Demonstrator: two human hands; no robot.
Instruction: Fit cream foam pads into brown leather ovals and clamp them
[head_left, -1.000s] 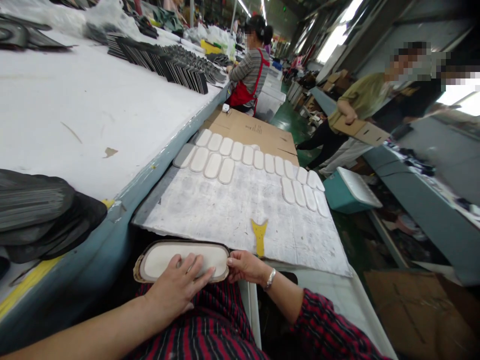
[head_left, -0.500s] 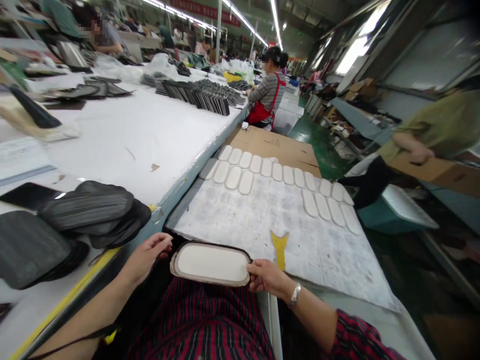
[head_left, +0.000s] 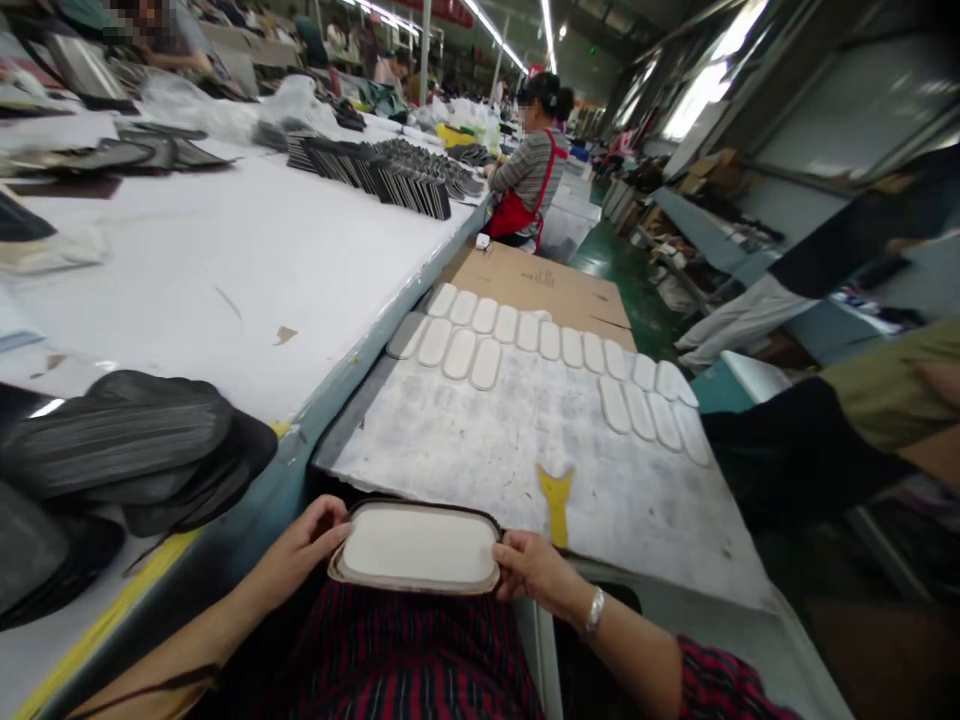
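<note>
Oval piece [head_left: 420,545] held level above lap: our right hand [head_left: 536,572] pinches one end, left fingers [head_left: 324,530] curl at other. Best practice: light edge grip, pale face untouched, rim evenly supported.

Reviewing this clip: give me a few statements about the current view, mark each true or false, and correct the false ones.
1. The right hand holds one end of a white-faced oval panel. True.
2. The silver wristband is on the left wrist. False: the silver wristband is on the right wrist.
3. The yellow forked tool lies on top of the oval panel. False: the yellow forked tool lies on the pale board.
4. Dark flat pieces lie in an overlapping pile on the white table. True.
5. The white oval pieces on the board are stacked in one pile. False: the white oval pieces are spread out in rows.
</note>
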